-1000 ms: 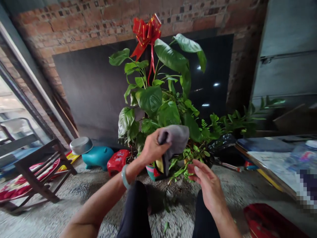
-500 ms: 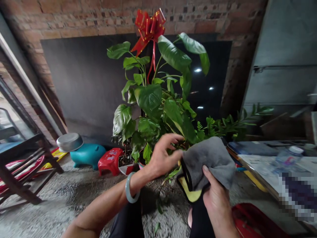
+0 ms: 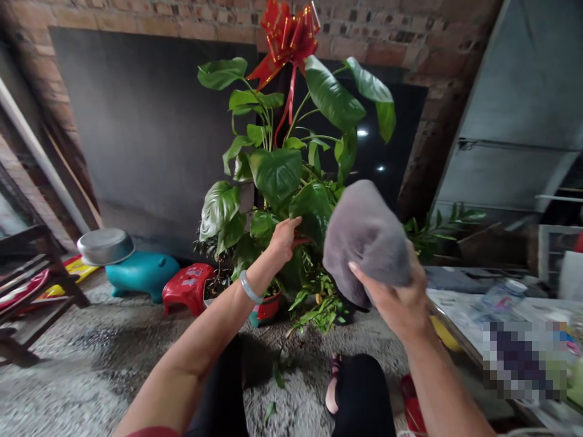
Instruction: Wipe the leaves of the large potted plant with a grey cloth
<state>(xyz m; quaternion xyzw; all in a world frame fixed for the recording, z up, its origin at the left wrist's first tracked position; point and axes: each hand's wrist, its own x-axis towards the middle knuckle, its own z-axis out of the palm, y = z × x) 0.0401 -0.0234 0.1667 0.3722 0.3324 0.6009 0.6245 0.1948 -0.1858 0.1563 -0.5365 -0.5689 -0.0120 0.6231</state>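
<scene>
Since a moment ago my right hand (image 3: pixel 401 297) has lifted the grey cloth (image 3: pixel 364 237), gripping it; my left hand (image 3: pixel 283 238), fingers loosely spread, touches a leaf (image 3: pixel 312 209); wiping not yet begun.

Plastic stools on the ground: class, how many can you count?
2: a teal stool under the metal bowl, and a red stool right of it, beside the plant's pot. Others may be hidden.

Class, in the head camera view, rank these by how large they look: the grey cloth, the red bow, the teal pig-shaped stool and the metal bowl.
1. Grey cloth, though it is nearest the camera, so this flatters it.
2. Teal pig-shaped stool and red bow: too alike to rank.
3. Metal bowl, smallest.
</scene>
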